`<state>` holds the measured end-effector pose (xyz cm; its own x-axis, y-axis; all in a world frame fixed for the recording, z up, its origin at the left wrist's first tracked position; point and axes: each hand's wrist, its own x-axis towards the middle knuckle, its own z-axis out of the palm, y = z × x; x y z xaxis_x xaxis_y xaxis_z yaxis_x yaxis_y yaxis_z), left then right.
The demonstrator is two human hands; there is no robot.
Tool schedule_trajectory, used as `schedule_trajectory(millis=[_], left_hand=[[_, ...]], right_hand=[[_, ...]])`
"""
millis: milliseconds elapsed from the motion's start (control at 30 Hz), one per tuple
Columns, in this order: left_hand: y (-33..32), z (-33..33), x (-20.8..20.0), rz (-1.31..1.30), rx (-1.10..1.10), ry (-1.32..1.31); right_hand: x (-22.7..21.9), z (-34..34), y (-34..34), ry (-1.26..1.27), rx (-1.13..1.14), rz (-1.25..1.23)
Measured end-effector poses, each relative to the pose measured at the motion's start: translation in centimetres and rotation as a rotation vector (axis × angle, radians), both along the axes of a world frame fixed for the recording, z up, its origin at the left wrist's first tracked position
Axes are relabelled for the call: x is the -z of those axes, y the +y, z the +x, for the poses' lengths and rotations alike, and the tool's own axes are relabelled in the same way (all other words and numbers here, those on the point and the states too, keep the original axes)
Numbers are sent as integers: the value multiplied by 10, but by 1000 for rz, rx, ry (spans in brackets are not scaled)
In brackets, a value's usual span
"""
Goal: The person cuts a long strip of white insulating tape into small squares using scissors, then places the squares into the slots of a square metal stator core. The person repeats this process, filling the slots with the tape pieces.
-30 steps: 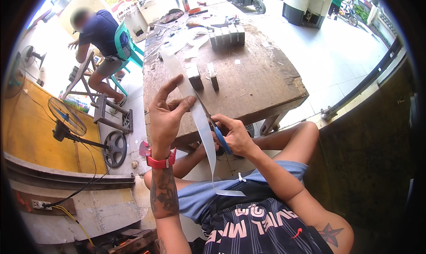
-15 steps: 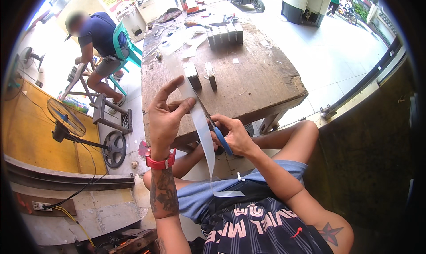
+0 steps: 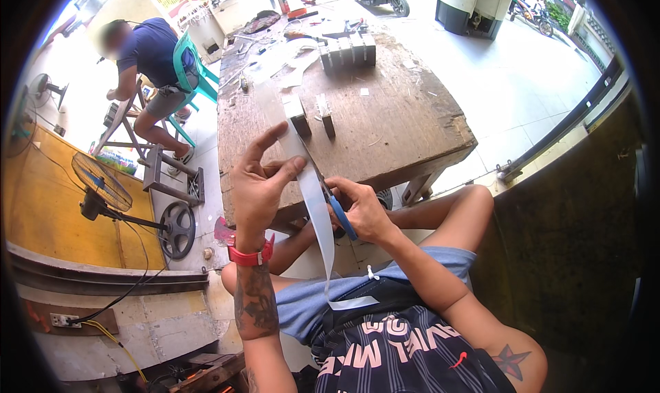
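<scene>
A long, pale, translucent strip (image 3: 317, 214) hangs from my left hand (image 3: 260, 180), pinched between thumb and fingers near the table's front edge. Its lower end curls onto my lap. My right hand (image 3: 364, 211) grips blue-handled scissors (image 3: 342, 218), with the blades pointing up along the strip's right edge. How far the blades are apart is hard to see. Just beyond the strip, a dark block with a pale top (image 3: 298, 116) stands on the wooden table (image 3: 392, 128). Beside it is a thinner block of the same look (image 3: 326, 115).
Farther back on the table stands a row of joined dark blocks (image 3: 347, 52), with pale sheet scraps (image 3: 295, 63) and tools around it. To the left are a standing fan (image 3: 103, 183), a small stool (image 3: 172, 176) and a person on a green chair (image 3: 192, 66).
Both hands and the strip stay almost in place, with only a slight shift. The person at the left has leaned and moved an arm outward.
</scene>
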<state>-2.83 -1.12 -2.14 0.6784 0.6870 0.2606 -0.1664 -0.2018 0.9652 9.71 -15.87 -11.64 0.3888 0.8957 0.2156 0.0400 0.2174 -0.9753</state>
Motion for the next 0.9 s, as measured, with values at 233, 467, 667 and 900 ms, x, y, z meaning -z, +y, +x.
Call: schedule_trajectory(millis=[233, 467, 667, 900], left_hand=[[-4, -1, 2, -13, 11, -14], [-12, -2, 3, -29, 15, 6], [-18, -4, 1, -37, 6, 58], [-17, 0, -2, 16, 23, 67]], right_hand=[[-1, -2, 0, 49, -7, -24], [-2, -2, 2, 48, 5, 27], [-1, -2, 3, 77, 1, 44], [-5, 0, 2, 58, 24, 21]])
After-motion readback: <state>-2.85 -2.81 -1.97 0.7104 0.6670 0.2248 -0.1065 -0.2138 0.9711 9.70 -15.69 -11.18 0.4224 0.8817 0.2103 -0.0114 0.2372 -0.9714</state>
